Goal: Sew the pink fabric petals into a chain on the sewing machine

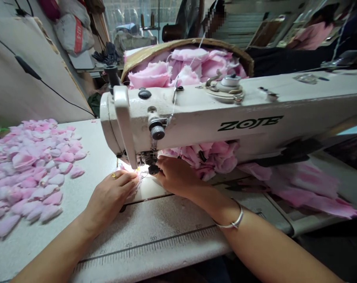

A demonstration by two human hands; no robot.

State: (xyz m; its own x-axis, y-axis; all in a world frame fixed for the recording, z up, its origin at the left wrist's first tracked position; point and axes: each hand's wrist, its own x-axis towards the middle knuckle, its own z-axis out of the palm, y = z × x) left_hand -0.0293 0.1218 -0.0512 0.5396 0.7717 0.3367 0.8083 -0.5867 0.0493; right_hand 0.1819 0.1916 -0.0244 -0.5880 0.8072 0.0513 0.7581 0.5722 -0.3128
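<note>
At the sewing machine (193, 118) we saw the left hand (113, 194) on a scrap of pink cloth (134, 190), which lay by the lit needle, back from the near edge of the bench (154, 218) and its printed scale (137, 249). Its fingers lay close together on the cloth; whether they pinched it we could not tell. The right hand (178, 177) bent in just beside the needle, fingers partly hidden, grip unclear to us. We noted small pink pieces (33, 173) spread toward the bench's left end and bunched pink fabric (221, 159) beyond the right hand.
</note>
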